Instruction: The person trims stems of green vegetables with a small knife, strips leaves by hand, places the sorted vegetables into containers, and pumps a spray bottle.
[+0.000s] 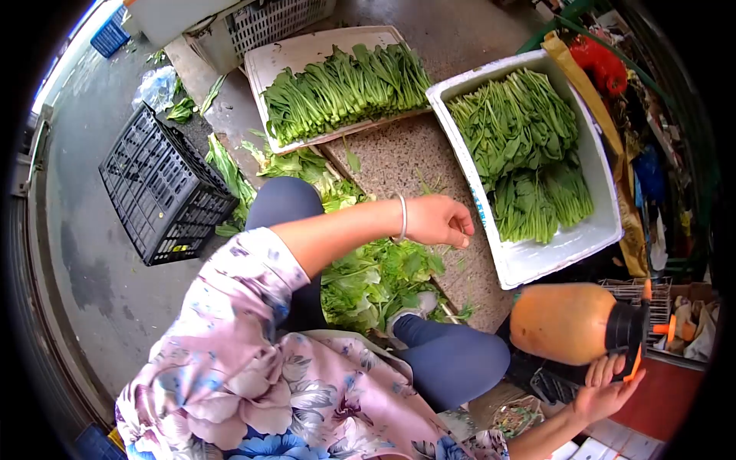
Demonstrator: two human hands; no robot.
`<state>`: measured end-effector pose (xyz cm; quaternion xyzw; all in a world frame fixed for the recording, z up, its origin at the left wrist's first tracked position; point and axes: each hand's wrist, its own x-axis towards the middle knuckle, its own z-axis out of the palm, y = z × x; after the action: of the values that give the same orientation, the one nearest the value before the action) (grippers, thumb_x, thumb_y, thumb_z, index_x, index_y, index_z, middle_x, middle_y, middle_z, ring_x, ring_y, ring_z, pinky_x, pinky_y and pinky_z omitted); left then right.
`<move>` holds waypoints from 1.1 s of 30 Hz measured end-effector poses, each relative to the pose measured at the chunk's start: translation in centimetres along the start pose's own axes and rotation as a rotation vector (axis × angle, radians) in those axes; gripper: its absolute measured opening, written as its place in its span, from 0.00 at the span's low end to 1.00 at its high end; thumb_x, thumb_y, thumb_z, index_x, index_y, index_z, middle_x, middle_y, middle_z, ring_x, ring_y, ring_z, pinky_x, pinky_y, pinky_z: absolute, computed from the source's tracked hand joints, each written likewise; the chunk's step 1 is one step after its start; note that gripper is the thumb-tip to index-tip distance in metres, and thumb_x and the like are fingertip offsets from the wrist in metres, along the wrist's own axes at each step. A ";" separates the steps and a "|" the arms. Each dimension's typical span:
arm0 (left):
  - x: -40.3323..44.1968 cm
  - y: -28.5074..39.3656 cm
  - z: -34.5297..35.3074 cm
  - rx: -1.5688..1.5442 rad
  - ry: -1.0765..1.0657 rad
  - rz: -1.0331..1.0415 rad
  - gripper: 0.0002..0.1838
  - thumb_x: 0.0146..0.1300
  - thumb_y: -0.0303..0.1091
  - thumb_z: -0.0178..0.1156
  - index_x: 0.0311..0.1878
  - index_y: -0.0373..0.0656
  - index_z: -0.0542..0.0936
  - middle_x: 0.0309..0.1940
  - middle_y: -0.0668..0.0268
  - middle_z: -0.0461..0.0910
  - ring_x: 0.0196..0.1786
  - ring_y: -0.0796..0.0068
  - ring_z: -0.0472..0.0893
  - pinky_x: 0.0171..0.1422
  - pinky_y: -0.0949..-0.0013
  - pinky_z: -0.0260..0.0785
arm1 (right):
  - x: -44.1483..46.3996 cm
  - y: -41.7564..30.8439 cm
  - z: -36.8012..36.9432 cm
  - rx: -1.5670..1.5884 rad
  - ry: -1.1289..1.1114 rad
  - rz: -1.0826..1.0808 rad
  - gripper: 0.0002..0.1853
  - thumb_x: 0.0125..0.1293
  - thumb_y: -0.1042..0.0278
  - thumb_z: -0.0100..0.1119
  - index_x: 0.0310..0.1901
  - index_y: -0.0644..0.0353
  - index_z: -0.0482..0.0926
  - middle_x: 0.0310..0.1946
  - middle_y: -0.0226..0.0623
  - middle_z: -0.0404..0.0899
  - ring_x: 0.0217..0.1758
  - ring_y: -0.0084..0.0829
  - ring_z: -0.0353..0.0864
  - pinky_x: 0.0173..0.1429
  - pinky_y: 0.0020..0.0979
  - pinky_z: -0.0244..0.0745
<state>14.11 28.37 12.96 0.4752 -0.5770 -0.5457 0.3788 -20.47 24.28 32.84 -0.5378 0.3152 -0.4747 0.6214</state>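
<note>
My left hand (441, 221), with a bracelet at its wrist, hangs over the speckled slab with its fingers curled together. I see nothing held in it. My right hand (606, 391) grips the black handle of an orange pump sprayer (560, 322), which lies tilted on its side at the lower right. Ahead, bundled leafy greens (345, 92) are lined up on a white foam lid (272, 57). A white foam box (529, 264) to the right holds more bundles of greens (521, 126), with part of its bottom showing.
Loose leaves (376, 284) lie around my feet and between my knees. A black plastic crate (161, 188) stands on the left, near a clear plastic bag (156, 87). Behind the foam box are a yellow strip (594, 92) and a red bag (602, 65).
</note>
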 end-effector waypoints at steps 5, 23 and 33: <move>0.9 -0.4 -1.9 -0.010 0.561 -0.027 0.15 0.55 0.32 0.57 0.45 0.38 0.74 0.38 0.60 0.78 0.42 0.71 0.77 0.48 0.70 0.69 | 3.8 6.1 5.9 0.084 -0.233 0.266 0.23 0.67 0.47 0.32 0.26 0.59 0.61 0.13 0.29 0.54 0.13 0.22 0.50 0.15 0.23 0.49; -1.5 -1.9 -5.9 -0.707 0.969 -0.251 0.16 0.51 0.29 0.57 0.45 0.40 0.71 0.39 0.65 0.74 0.44 0.75 0.69 0.49 0.73 0.59 | 8.7 22.8 18.7 -0.217 -0.231 0.578 0.15 0.67 0.59 0.41 0.28 0.61 0.67 0.15 0.30 0.64 0.14 0.21 0.61 0.18 0.23 0.59; 1.3 -5.6 -5.5 -0.660 1.130 -0.383 0.20 0.57 0.38 0.56 0.49 0.38 0.67 0.41 0.63 0.71 0.45 0.72 0.68 0.51 0.69 0.60 | 14.8 18.3 22.0 -0.196 -0.268 0.567 0.14 0.65 0.59 0.42 0.28 0.61 0.67 0.14 0.30 0.65 0.12 0.20 0.60 0.15 0.23 0.57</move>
<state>19.82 25.87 7.91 0.6404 0.0002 -0.4187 0.6438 9.20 18.11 21.80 -0.5436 0.4117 -0.1753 0.7101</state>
